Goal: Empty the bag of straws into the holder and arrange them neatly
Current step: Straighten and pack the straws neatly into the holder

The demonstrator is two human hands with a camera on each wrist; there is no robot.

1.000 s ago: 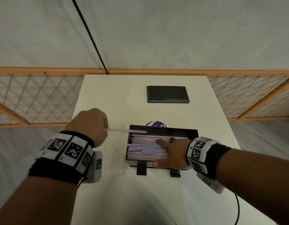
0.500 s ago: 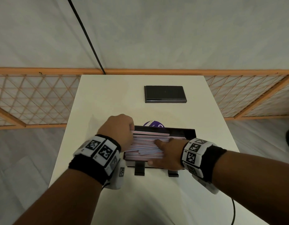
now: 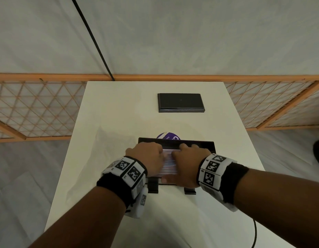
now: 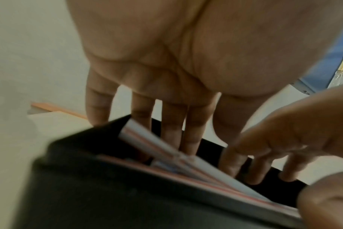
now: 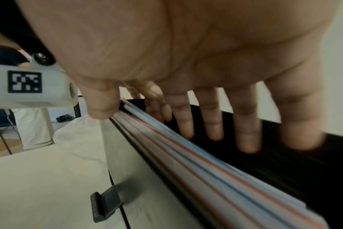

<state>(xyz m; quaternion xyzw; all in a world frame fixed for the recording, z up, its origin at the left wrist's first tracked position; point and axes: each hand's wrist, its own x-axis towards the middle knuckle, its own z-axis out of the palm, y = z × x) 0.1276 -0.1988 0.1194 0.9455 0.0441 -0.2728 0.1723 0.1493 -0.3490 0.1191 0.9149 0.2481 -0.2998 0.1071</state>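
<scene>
A black straw holder [image 3: 207, 145] stands on the white table [image 3: 119, 108], filled with a flat pile of pink- and blue-striped straws [image 3: 168, 162]. My left hand [image 3: 148, 157] lies over the pile's left part and my right hand [image 3: 188, 161] over its right part, both palm down. In the left wrist view the left fingers [image 4: 172, 124] reach straight down behind a tilted straw [image 4: 145, 137]. The right fingers [image 5: 211, 122] also point straight down, behind the stacked straws [image 5: 215, 168], with the thumb [image 5: 102, 106] at the front edge. Neither hand curls round a straw.
A black lid [image 3: 181, 102] lies flat at the table's far side. A purple disc [image 3: 168, 136] shows just behind the holder. A crumpled clear bag [image 3: 94, 158] lies on the table left of the holder. A black cable [image 3: 254, 233] hangs at the near right edge.
My left hand brought a single pink straw from the left into the holder and let it go. Both hands now lie on the pile; the right hand shifted toward the holder's back wall.
</scene>
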